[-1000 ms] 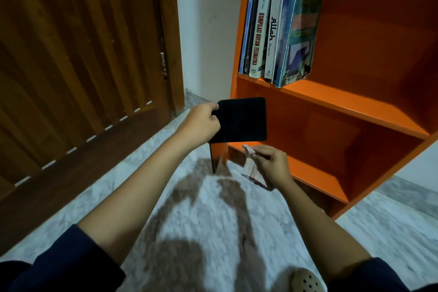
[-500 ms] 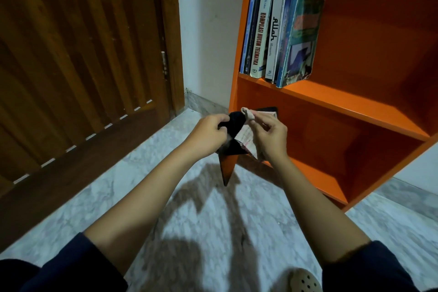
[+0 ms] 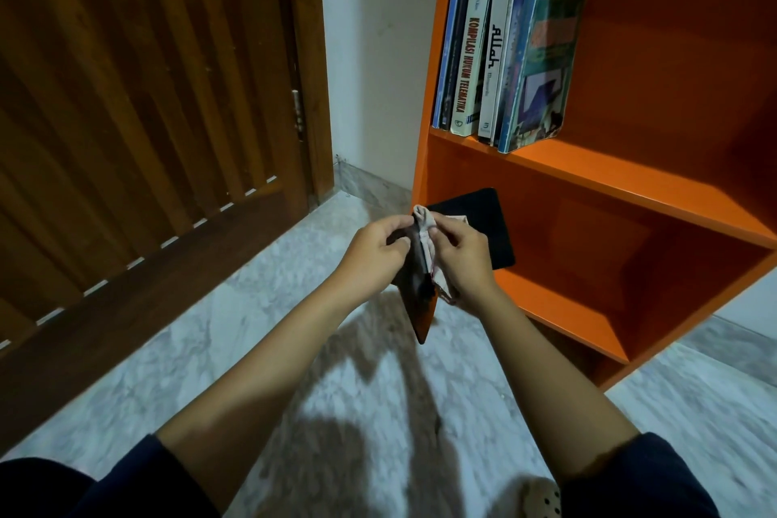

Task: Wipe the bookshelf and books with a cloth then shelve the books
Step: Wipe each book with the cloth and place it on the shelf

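In front of the orange bookshelf's (image 3: 588,177) lower compartment, the left hand (image 3: 378,252) is gripping the near edge of a black book (image 3: 483,223) while the right hand (image 3: 462,257) is pinching a pale cloth (image 3: 424,240) bunched against it, beneath a row of shelved books (image 3: 504,55).

Both forearms (image 3: 260,357) reach forward, bare below dark sleeves (image 3: 639,479), and converge mid-frame. The left hand (image 3: 374,252) has its fingers curled and grips the book (image 3: 483,223) by its edge. The right hand (image 3: 464,254) is just beside it, thumb and fingers pinching the cloth (image 3: 422,223) (thumbs nearly meet). Wrists roughly level.
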`<state>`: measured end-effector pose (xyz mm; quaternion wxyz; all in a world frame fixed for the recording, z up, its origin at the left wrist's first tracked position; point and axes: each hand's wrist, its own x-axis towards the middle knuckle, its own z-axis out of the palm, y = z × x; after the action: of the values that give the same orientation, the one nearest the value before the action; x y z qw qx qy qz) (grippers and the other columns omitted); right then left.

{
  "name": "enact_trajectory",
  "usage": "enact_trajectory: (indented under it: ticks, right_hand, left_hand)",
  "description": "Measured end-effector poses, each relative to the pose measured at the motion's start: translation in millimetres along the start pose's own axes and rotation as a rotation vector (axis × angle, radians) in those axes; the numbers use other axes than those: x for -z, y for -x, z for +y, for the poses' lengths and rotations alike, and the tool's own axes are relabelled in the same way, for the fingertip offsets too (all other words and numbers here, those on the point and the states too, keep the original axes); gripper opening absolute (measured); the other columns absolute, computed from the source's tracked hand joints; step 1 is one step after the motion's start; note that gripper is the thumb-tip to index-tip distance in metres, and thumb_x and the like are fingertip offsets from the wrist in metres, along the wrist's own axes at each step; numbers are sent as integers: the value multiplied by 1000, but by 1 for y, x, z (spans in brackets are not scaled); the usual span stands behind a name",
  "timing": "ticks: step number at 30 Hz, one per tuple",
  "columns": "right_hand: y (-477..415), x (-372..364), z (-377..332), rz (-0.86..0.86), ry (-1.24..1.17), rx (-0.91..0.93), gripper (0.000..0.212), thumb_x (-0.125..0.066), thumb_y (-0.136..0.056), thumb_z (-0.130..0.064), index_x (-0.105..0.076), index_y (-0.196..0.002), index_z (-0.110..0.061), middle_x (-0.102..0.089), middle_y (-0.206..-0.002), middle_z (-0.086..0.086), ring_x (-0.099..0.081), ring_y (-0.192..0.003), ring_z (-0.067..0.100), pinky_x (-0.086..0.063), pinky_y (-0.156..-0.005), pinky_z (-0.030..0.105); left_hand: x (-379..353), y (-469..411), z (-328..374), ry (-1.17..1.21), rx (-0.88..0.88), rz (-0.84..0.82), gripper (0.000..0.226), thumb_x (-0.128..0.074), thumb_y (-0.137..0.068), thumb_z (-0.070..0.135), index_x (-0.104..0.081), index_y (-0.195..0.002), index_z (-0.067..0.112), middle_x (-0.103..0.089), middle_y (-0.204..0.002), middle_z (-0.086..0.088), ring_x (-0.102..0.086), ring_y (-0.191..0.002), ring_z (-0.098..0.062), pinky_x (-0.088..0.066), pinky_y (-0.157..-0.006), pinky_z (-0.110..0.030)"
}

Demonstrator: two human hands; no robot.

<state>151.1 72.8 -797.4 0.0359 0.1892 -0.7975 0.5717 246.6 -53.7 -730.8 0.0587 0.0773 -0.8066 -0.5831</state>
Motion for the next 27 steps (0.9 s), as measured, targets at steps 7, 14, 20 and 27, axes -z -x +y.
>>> enact_trajectory:
  ticks: [7, 14, 20, 27]
  right_hand:
    - [26, -2, 23, 48, 162, 66, 32, -55, -90, -3, -68, -115, -20, -69, -107, -2, -57, -99, 9, -47, -93, 34]
    - [52, 5, 33, 135, 36, -65, 30, -54, -93, -2, -67, -116, -16, -69, -108, 1, -61, -92, 13, -49, -79, 21]
    - [58, -3, 2, 286, -102, 180, 28, -59, -89, -1, -66, -114, -14, -65, -110, -10, -58, -105, -6, -46, -90, 15]
    - [63, -12, -1, 87, -97, 399, 40, -51, -93, -29, -50, -131, -15, -56, -131, -1, -51, -125, 13, -42, -104, 30]
  left_hand:
    - [-2, -3, -11, 44, 56, 25, 38, -44, -96, 6, -50, -133, 14, -57, -129, -7, -56, -117, -24, -47, -99, -41]
    - [10, -10, -18, 149, 75, 162, 36, -43, -97, 5, -51, -131, 10, -57, -126, -8, -59, -109, -21, -53, -89, -37]
    - [17, -20, -12, 481, 223, 310, 22, -40, -96, -1, -58, -103, 10, -58, -94, -6, -58, -94, -24, -56, -62, -29]
    - [25, -17, -8, 613, 212, 342, 18, -42, -97, 2, -54, -104, 13, -60, -93, -4, -60, -89, -20, -56, -66, -31]
